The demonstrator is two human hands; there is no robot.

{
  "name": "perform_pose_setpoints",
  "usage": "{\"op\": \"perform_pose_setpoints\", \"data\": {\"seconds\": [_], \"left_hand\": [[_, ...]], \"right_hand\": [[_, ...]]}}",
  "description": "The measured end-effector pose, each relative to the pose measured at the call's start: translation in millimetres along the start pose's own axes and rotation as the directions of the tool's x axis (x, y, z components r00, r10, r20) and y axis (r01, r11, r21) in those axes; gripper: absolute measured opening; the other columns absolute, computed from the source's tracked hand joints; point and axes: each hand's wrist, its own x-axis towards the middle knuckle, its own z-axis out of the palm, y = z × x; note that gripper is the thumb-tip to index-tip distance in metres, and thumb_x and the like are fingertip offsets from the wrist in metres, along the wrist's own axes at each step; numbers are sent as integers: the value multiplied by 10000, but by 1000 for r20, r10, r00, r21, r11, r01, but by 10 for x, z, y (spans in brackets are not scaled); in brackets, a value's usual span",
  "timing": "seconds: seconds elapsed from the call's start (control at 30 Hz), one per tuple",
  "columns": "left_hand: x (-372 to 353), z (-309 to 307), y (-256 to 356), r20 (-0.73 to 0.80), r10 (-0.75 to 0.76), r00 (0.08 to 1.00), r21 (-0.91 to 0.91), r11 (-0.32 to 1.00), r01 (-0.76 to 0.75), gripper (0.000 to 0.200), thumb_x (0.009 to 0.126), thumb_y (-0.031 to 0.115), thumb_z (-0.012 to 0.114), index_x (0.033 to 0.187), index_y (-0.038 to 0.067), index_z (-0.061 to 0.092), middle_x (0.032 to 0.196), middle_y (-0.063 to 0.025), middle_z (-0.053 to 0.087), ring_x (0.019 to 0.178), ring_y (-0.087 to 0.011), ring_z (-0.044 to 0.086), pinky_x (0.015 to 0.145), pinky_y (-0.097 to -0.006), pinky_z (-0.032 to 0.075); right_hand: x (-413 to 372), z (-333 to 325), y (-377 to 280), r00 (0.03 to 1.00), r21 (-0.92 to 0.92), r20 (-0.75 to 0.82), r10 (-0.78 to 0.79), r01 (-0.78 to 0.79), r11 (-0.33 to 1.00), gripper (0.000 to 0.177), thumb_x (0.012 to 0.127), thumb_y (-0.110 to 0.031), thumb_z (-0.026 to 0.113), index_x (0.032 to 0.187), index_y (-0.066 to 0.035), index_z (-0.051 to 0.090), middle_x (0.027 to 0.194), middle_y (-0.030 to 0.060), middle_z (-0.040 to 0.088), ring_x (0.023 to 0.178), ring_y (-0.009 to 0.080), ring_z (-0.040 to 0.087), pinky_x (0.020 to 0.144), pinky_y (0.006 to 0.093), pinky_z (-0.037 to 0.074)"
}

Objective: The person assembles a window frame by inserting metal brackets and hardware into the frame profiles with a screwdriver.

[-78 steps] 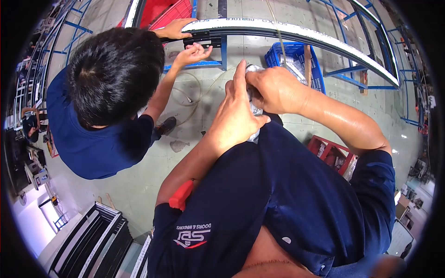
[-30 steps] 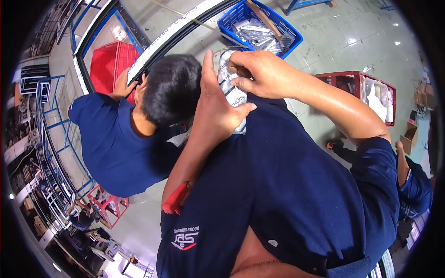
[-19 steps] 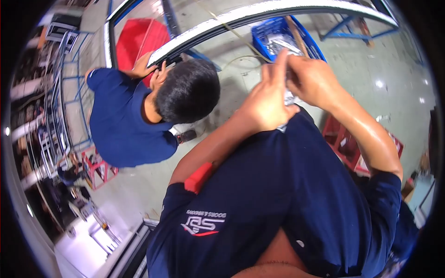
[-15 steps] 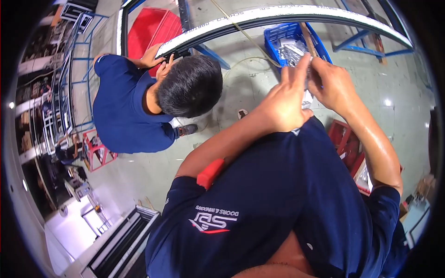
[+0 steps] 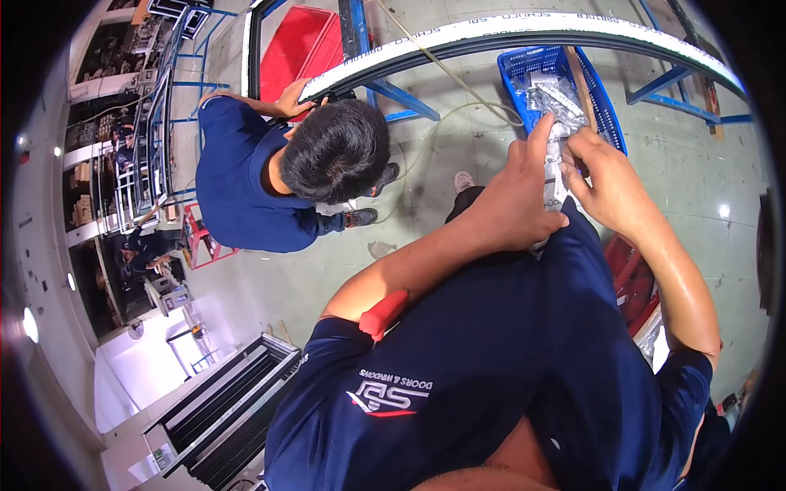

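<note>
The small clear bag [image 5: 555,164] is pinched near its top by the fingers of the right hand [image 5: 610,184], which are closed tight on it. It is wrapped from behind by the left hand [image 5: 514,204] and held up by the chest. It is likely best kept still by the left hand and pulled at slowly, so no small parts are spilled. Just past it, more bags are seen in the blue basket [image 5: 604,102]. A co-worker [image 5: 254,188] is bent over the curved frame [image 5: 491,29].
</note>
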Motion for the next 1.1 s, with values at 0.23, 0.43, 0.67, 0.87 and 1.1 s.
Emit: {"op": "perform_pose_setpoints", "data": {"seconds": [0.23,0.43,0.67,0.87,1.1], "left_hand": [[69,14,-36,76,2,997,19,1000,-4,1242,747,159,873,1639,68,14,1523,-349,342,1407,-510,420,1167,-501,400],[106,-90,-45,-43,-95,995,-81,993,91,1311,708,229,933,1647,99,28,1442,-340,457,1298,-390,562,1084,-420,460],[266,-34,-18,-54,-27,998,-72,997,23,1355,700,221,940,1640,75,-25,1410,-297,477,1248,-393,585,1053,-439,492],[373,-138,-340,-100,1,995,-57,998,-7,1250,779,268,909,1646,64,31,1391,-239,523,1274,-333,578,1090,-400,460],[520,-162,-602,169,-93,981,-514,841,168,683,902,255,761,1438,-22,440,1215,-118,634,1120,-176,591,986,-337,487]], "right_hand": [[36,-90,250,990,-200,49,-134,141,970,212,869,-111,655,1024,-31,536,916,198,639,850,430,660,714,513,536],[226,-352,568,994,157,-65,84,-73,985,191,948,-192,670,1005,-26,595,824,182,655,844,401,663,729,490,499],[271,-325,361,976,-178,-25,-215,207,962,260,894,-263,726,988,-33,651,928,156,663,933,388,674,818,497,518],[474,-204,319,930,-260,37,-365,361,895,164,833,-134,707,877,-32,587,846,139,620,852,369,644,782,483,505],[675,-16,374,907,-427,102,-409,411,805,186,787,-94,713,864,-45,550,802,129,589,813,349,629,774,467,505]]}}
